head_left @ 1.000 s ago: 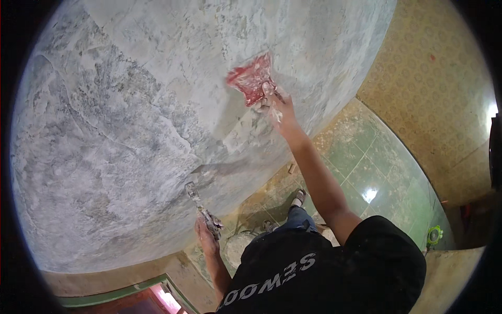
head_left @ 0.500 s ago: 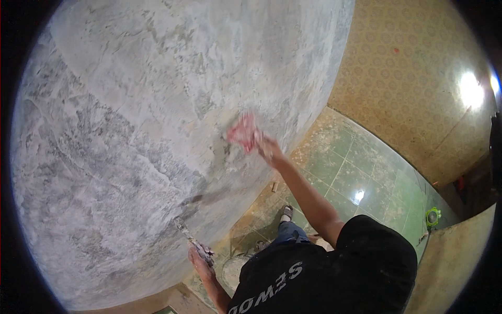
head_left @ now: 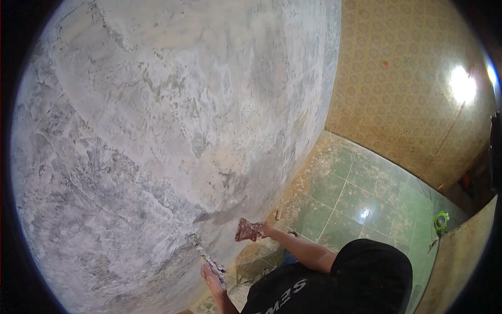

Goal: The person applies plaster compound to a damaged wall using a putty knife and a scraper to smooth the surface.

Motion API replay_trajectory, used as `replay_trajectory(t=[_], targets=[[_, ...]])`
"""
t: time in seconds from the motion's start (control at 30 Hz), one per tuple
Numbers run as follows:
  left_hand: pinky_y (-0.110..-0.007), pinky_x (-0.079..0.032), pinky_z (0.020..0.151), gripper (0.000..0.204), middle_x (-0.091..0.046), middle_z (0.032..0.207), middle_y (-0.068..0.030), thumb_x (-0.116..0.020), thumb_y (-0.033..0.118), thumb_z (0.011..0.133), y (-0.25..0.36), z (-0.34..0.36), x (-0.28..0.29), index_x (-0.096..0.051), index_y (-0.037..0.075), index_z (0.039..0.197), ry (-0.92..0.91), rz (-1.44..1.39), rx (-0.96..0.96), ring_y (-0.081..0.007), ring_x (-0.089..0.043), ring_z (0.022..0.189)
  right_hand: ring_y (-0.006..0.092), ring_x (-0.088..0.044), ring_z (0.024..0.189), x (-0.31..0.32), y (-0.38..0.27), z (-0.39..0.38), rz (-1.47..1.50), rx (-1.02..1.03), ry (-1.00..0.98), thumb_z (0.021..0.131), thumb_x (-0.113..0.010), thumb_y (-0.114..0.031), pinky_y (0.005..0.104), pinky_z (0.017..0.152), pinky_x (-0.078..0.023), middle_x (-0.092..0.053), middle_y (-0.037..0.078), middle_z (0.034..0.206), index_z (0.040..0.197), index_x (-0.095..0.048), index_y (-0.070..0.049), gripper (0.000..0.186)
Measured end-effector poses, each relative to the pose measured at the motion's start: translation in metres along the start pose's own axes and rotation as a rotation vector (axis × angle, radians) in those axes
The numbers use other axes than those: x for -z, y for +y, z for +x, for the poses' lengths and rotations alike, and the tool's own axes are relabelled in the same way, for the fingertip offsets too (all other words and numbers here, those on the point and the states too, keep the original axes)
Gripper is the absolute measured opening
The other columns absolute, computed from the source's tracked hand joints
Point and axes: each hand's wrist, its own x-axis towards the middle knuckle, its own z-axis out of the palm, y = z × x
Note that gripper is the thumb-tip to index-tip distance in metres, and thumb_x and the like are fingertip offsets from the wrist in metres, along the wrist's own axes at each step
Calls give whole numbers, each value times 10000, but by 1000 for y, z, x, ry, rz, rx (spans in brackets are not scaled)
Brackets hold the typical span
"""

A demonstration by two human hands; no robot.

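My left hand (head_left: 212,276) is closed round the handle of a putty-smeared putty knife (head_left: 196,245), its narrow blade pointing up toward the plastered wall (head_left: 130,131). Whether that blade touches the wall, I cannot tell. To its right, my right hand (head_left: 267,229) grips a wide reddish scraper (head_left: 247,230), with pale filler smeared on it. The scraper's flared blade points left, in front of the lower wall. The wall is grey and white, with rough dark patches and smoother beige areas.
Green floor tiles (head_left: 342,191), spotted with pale splashes, run along the wall's foot. A small brown piece (head_left: 277,214) lies there. A yellow-brown patterned wall (head_left: 397,99) stands at the right. A round bright-green object (head_left: 441,222) sits by a pale panel (head_left: 465,251).
My right hand has come down from the middle of the wall with the reddish scraper, close to my left hand. My view has shifted somewhat; the left hand still holds the putty knife.
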Motion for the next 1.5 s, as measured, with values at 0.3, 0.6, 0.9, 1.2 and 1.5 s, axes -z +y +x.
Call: replay_trajectory(t=[0.3,0.6,0.9,1.2,1.5], targets=[[-308,-487,481,296,-546,675,-55,-430,341,1019,24,-3,-5,-526,65,973,-49,126,-35,-162,-552,547,49,-511,720,95,-350,-81,880,612,-12,916,-645,-339,226,606,-396,-627,-35,895,1267,-594,-74,443],[-266,-412,373,322,-522,626,-19,-455,374,1003,-5,21,-82,-549,87,890,46,164,69,-121,-485,439,289,-656,957,74,-16,-21,-202,27,-55,860,-534,-649,395,841,-497,-693,147,1051,1164,-664,-95,646],[-261,-391,344,348,-479,553,-4,-493,446,972,-66,69,-274,-527,116,870,-251,380,184,-104,-457,398,106,-644,678,320,39,-115,573,-157,279,917,-653,-266,271,548,-504,-693,36,839,1140,-673,-57,306],[-248,-410,389,336,-554,605,-41,-496,379,991,-148,82,-476,-570,57,933,-630,396,246,-113,-497,419,131,-635,775,455,51,-224,842,-97,733,944,-604,-334,297,658,-504,-666,27,877,1076,-647,-44,321],[-257,-435,406,331,-577,633,-40,-502,360,995,-213,101,-586,-573,51,902,-831,536,388,-114,-535,446,186,-657,908,548,50,-285,972,18,994,943,-610,-319,323,731,-511,-675,69,1024,1181,-599,-8,392]])
